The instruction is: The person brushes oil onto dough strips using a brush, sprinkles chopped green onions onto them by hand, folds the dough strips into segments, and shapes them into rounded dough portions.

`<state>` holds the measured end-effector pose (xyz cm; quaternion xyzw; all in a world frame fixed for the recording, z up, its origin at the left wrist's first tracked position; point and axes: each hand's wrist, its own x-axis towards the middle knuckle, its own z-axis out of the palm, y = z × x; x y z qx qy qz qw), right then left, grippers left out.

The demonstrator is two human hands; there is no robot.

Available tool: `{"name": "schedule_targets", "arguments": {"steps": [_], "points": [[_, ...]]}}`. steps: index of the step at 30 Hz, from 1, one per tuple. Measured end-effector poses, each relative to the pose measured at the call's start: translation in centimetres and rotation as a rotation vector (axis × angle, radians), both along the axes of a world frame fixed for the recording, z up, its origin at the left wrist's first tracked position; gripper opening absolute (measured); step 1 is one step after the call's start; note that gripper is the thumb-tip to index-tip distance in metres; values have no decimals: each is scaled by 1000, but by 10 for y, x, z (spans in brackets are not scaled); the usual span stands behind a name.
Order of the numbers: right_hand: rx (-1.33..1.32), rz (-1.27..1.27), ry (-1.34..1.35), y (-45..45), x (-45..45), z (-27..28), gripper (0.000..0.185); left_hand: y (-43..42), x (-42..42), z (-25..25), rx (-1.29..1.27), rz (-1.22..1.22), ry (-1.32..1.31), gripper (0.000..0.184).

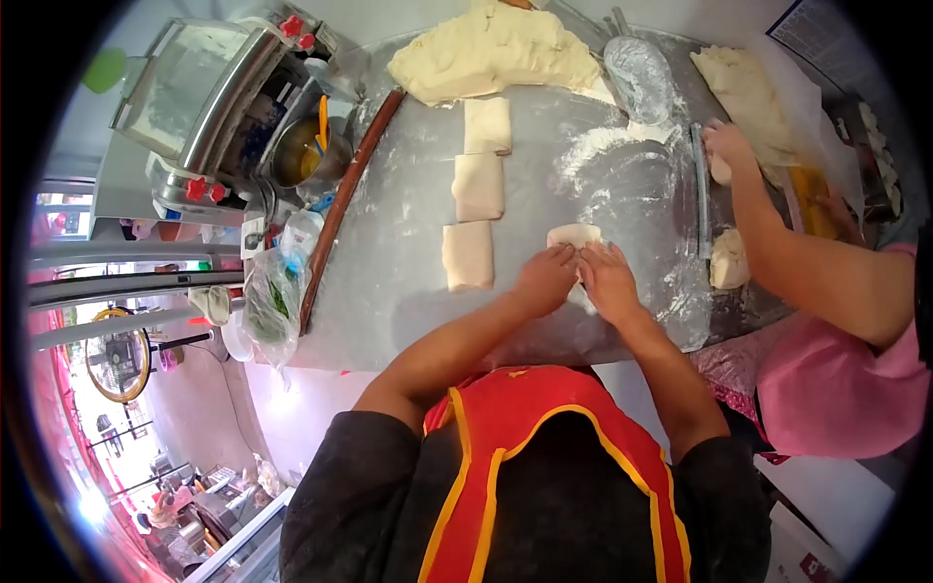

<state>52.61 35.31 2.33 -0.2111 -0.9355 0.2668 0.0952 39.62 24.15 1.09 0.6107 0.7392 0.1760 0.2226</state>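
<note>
Starting at ten o'clock, can see a dough-rolling machine (228,102), then a steel bowl (282,163) holding an orange-handled tool (324,119), and, closer in, a long wooden rod (352,180) slanting across the left side of the worktop (389,243). At twelve o'clock, can count three flat pieces (478,187) in a column, clear of both hands; would judge these already portioned, though left flat and unshaped. Farther up at twelve, can see the big dough mass (491,58), apparently undivided; would call much of the dough still unportioned.

Just toward three o'clock from the centre, can find the left hand (546,277), with fingers curled and close together on the near part of a small dough piece (573,235), itself toward two o'clock and partly covered. Close beside, can find the right hand (607,275), with fingers bent and close together on the same piece. Cannot tell whether pinching or only pressing; would judge this fourth piece partway shaped.

At one o'clock, can notice a wrapped bundle (639,83); at two, a metal bar (701,189) and a co-worker's hand (729,146) on a pale lump (720,172); at three, another dough lump (729,260); at two, farther out, a dough slab (748,107), also seemingly undivided.
</note>
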Motion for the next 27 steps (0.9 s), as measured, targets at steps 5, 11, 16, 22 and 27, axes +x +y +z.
{"name": "schedule_targets", "arguments": {"steps": [5,11,16,22,27], "points": [[-985,-725,93,-20,36,-1,35,18,-31,-1,274,407,-253,29],[-1929,-856,530,-36,10,-10,42,39,-27,21,90,252,-167,30],[-1924,-878,561,-22,2,-12,53,0,-16,27,302,106,105,34],[-1682,-931,493,-12,20,-6,55,14,-18,-15,287,145,172,51],[-1770,-1012,504,-19,-5,-25,61,27,-10,-17,195,143,272,54]]}}
